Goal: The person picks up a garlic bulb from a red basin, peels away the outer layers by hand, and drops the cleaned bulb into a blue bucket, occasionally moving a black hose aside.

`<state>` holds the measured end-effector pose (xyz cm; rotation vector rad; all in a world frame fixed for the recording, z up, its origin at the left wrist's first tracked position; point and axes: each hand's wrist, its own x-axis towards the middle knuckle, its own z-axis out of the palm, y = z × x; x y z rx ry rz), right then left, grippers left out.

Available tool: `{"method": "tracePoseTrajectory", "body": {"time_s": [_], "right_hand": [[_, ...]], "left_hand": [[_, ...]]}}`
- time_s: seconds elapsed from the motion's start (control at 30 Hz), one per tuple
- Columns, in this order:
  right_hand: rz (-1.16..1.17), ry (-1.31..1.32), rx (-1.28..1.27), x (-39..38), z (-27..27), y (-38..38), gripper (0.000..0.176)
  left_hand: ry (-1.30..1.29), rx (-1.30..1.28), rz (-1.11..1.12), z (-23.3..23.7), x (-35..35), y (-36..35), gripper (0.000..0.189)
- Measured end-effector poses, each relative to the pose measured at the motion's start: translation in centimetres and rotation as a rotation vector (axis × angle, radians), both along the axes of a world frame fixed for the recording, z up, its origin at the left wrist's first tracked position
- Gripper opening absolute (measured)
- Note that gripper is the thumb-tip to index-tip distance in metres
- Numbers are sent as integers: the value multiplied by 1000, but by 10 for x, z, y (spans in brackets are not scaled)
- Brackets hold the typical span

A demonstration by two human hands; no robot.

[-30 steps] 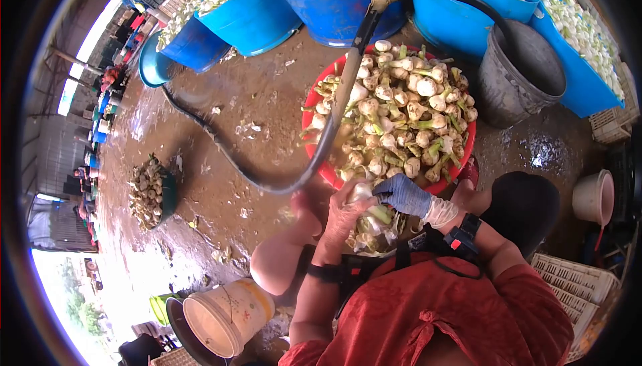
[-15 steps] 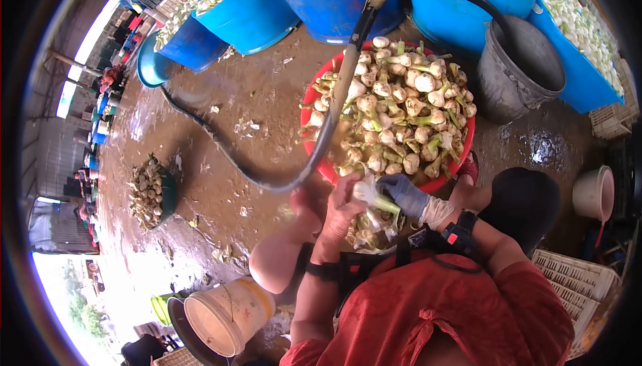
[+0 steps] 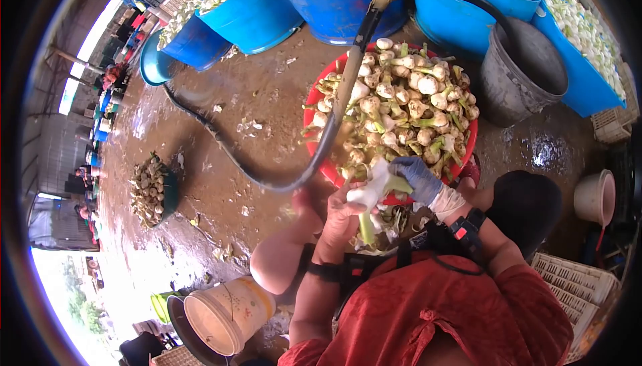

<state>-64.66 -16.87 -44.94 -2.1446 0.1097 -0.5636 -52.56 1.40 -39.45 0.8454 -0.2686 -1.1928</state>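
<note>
A white garlic bulb (image 3: pixel 364 197) with a green stem pointing down is held in the bare fingers of my left hand (image 3: pixel 340 215). My right hand (image 3: pixel 416 180), in a blue-grey glove, grips a pale leafy layer (image 3: pixel 386 180) that spreads between the two hands. Just beyond them stands a red tub (image 3: pixel 473 140) heaped with unpeeled garlic (image 3: pixel 414 98), stems and some roots showing. Peeled skins (image 3: pixel 396 224) lie below my hands.
A black hose (image 3: pixel 326 142) arches over the red tub. Blue tubs (image 3: pixel 341 5) of peeled garlic line the back, beside a grey bucket (image 3: pixel 498 92). More garlic (image 3: pixel 147 192) sits left on the wet floor. A cream bucket (image 3: pixel 234 312) stands lower left, white crates (image 3: pixel 575 279) lower right.
My right hand has moved slightly up and right, drawing a leafy layer outward from the bulb. The stem now points down from my left hand instead of toward my right.
</note>
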Motion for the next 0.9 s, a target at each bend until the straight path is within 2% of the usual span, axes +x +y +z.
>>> {"method": "tracePoseTrajectory", "body": {"time_s": [0.07, 0.1, 0.13, 0.17, 0.2, 0.27, 0.3, 0.33, 0.4, 0.43, 0.5, 0.53, 0.57, 0.63, 0.7, 0.77, 0.83, 0.9], "right_hand": [[-115, -28, -11, -10, 14, -15, 30], [-152, 80, 156, -14, 9, -24, 24], [-296, 133, 593, -17, -7, -32, 20], [-273, 75, 869, -14, -12, -37, 21], [-248, 14, 1145, -13, -16, -40, 21], [9, 377, 251, -9, -16, -12, 25], [147, 447, 239, -8, 9, 7, 27], [146, 382, 428, -6, -18, 18, 31], [69, 163, 731, 1, -6, 29, 33], [66, 165, 736, 2, 5, 31, 33], [61, -37, 529, 4, 37, 28, 27], [41, -131, 241, 6, 40, 28, 21], [17, -102, 174, 7, 41, 30, 19], [-1, -69, 110, 8, 42, 33, 17], [-19, -41, -146, 8, 45, 33, 12], [-33, -30, -158, 8, 46, 35, 10], [-51, -22, -173, 9, 42, 34, 9], [-76, -121, 19, 11, 30, 32, 7]], "left_hand": [[44, -2, -38, -3, 6, 5, 52], [150, -59, -60, -1, 7, 8, 54], [256, -117, -80, 2, 9, 10, 57], [227, -118, -114, 5, 10, 10, 47], [227, -116, -112, 2, 10, 10, 47], [-29, -38, 15, -5, 10, 6, 46], [-59, 11, 39, 0, 8, 4, 46], [-58, 11, 40, -2, 7, 3, 46], [-220, 145, 103, -5, 4, 3, 48], [-185, 156, 85, -3, 3, 2, 49], [-198, 196, 52, -4, 2, 0, 48], [-213, 234, 26, -5, 2, -2, 47], [-222, 278, 37, -7, -1, -3, 41], [-267, 293, 8, -12, 2, -2, 40], [-311, 314, -24, -14, 4, 1, 39], [-349, 371, -143, -12, 6, 1, 44], [-323, 351, -166, -8, 4, -1, 47], [-293, 331, -190, -5, 2, -2, 50]]}}
